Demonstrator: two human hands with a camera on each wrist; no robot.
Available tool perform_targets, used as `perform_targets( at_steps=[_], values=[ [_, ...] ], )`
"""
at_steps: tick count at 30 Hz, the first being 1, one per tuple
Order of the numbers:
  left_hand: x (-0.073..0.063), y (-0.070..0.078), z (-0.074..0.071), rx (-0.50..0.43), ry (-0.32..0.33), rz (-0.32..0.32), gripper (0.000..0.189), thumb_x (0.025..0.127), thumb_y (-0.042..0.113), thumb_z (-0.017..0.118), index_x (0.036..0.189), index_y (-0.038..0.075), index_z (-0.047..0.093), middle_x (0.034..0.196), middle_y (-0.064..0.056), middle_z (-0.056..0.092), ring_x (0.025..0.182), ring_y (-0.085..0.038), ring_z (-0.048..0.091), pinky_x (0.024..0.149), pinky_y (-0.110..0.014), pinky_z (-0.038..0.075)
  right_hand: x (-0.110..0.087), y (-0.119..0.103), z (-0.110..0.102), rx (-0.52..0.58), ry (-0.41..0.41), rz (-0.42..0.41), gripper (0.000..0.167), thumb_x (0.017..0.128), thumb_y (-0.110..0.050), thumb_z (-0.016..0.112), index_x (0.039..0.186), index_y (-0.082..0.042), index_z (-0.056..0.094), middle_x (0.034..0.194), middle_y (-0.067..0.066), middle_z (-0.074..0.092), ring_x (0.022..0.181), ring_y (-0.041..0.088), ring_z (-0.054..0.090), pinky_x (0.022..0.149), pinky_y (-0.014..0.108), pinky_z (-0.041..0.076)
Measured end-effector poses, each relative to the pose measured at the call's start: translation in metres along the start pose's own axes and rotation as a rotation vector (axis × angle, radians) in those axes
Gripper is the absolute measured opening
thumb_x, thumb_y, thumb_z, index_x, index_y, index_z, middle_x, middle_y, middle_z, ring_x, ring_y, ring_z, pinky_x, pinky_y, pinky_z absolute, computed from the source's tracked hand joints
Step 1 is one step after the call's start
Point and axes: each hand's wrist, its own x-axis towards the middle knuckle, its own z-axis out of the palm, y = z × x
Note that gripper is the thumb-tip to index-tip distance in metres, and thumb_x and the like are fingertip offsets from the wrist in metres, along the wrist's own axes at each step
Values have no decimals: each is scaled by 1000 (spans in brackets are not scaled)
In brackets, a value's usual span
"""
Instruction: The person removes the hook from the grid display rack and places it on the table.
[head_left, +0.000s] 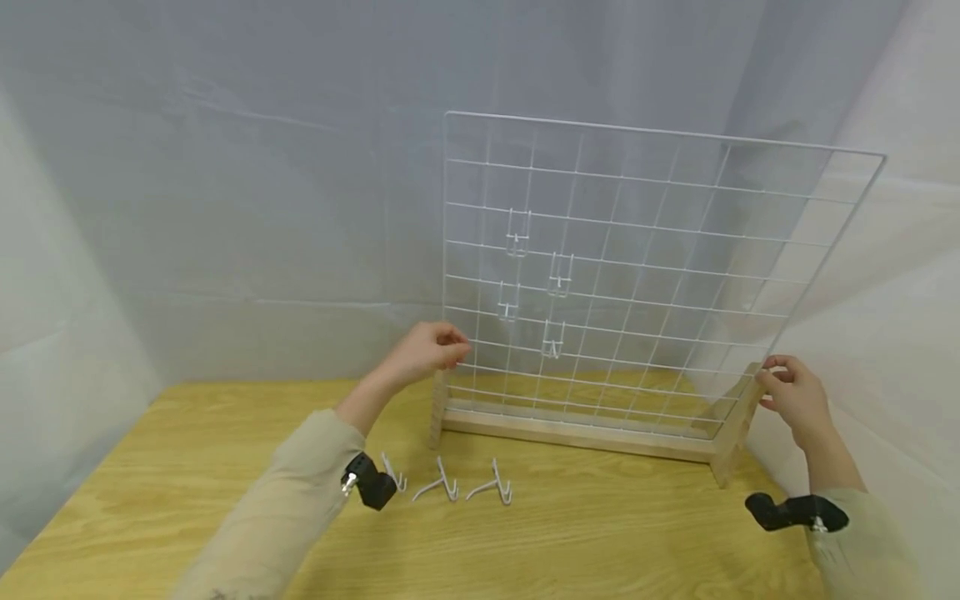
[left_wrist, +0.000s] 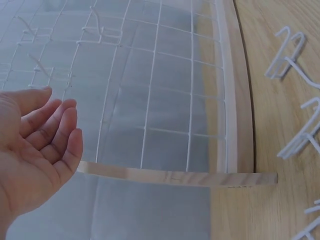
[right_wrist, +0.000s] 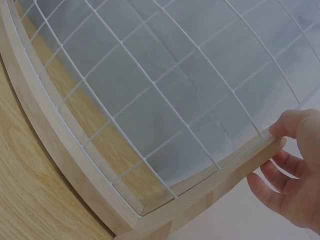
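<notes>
A white wire grid [head_left: 637, 221] stands upright in a wooden stand [head_left: 577, 432]. Several white wire hooks [head_left: 558, 282] hang on its left half. My left hand [head_left: 431, 346] is by the grid's left edge, above the stand's left side piece; its fingers are loosely bent with nothing visible between them, and in the left wrist view it covers that piece's upper end. At the other side, my right hand [right_wrist: 295, 170] pinches the upper end of the right wooden side piece [right_wrist: 210, 192], thumb near the grid's edge and fingers underneath.
Three loose white hooks [head_left: 491, 483] lie on the wood-grain table [head_left: 600, 533] in front of the stand's left part. Pale curtains [head_left: 262, 208] hang behind and on both sides. A black wrist camera [head_left: 371, 482] is strapped to each sleeve.
</notes>
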Motion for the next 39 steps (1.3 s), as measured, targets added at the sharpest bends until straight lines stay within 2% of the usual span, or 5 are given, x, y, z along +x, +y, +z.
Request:
perform_targets(
  at_steps=[15, 20, 25, 34, 39],
  values=[
    [16, 21, 2, -120, 14, -23, 28, 94, 14, 53, 110, -8, 58, 92, -20, 63, 81, -25, 60, 79, -38, 51, 1, -1, 0, 18, 14, -8, 20, 95, -13, 45, 105, 4, 42, 87, 4, 47, 69, -4, 50, 60, 18, 52],
    [23, 25, 3, -99, 32, -4, 30, 95, 16, 53, 111, -8, 58, 90, -17, 63, 81, -28, 60, 81, -41, 50, 0, -1, -1, 6, 15, -3, 23, 95, -13, 44, 107, 6, 41, 87, 5, 47, 69, -4, 50, 60, 19, 52],
    [29, 28, 7, -66, 55, 10, 28, 94, 16, 54, 108, -7, 60, 86, -15, 64, 77, -23, 60, 75, -36, 52, -2, -1, -1, 1, 7, 1, 25, 96, -14, 44, 110, 7, 40, 88, 7, 46, 69, -4, 49, 60, 19, 52],
    [40, 37, 14, -118, 144, 12, 25, 93, 14, 54, 102, -8, 61, 79, -11, 62, 66, -12, 55, 64, -24, 50, -1, 1, -1, 13, 8, -2, 26, 95, -13, 44, 111, 7, 40, 86, 3, 47, 70, -4, 50, 61, 19, 52],
    [43, 39, 17, -137, 160, -3, 25, 93, 15, 55, 103, -7, 61, 84, -15, 64, 68, -13, 57, 69, -29, 52, -1, 1, 0, 14, 4, -1, 26, 96, -14, 44, 110, 7, 40, 87, 5, 47, 70, -3, 50, 61, 19, 52]
  ],
)
